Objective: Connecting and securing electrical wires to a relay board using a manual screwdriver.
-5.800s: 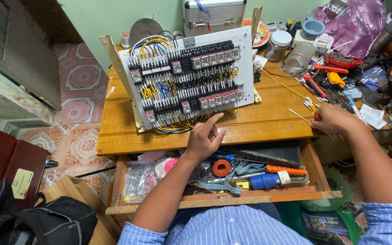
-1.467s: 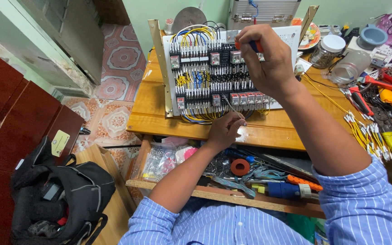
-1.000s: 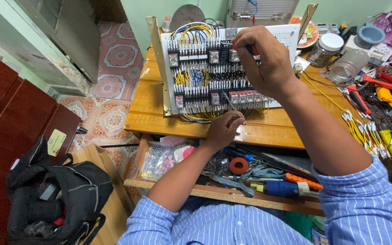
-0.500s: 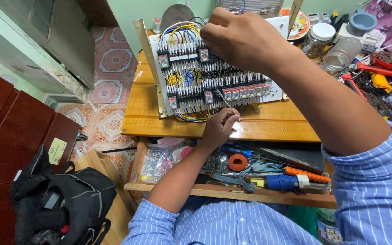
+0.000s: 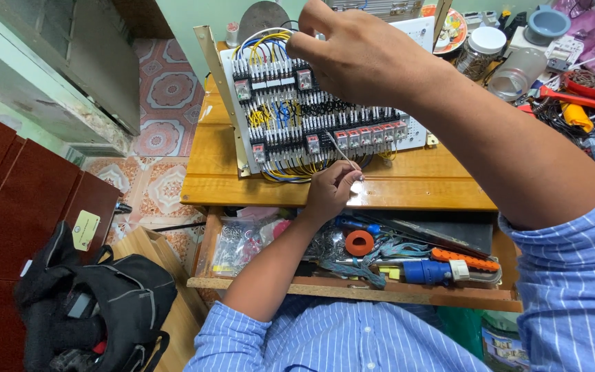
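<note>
Wooden bench (image 5: 408,193), open tool drawer (image 5: 352,289), tiled floor (image 5: 166,89) | right hand (image 5: 363,55) raised closer, fingers pinched at wiring panel (image 5: 311,117) top | left hand (image 5: 332,193) fingers pinching thin wire (image 5: 341,153)

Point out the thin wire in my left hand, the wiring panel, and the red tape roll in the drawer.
thin wire (image 5: 339,149), head view, on its middle stretch above the fingers.
wiring panel (image 5: 280,117), head view, on its rows of terminals.
red tape roll (image 5: 359,242), head view, on its red ring.
</note>
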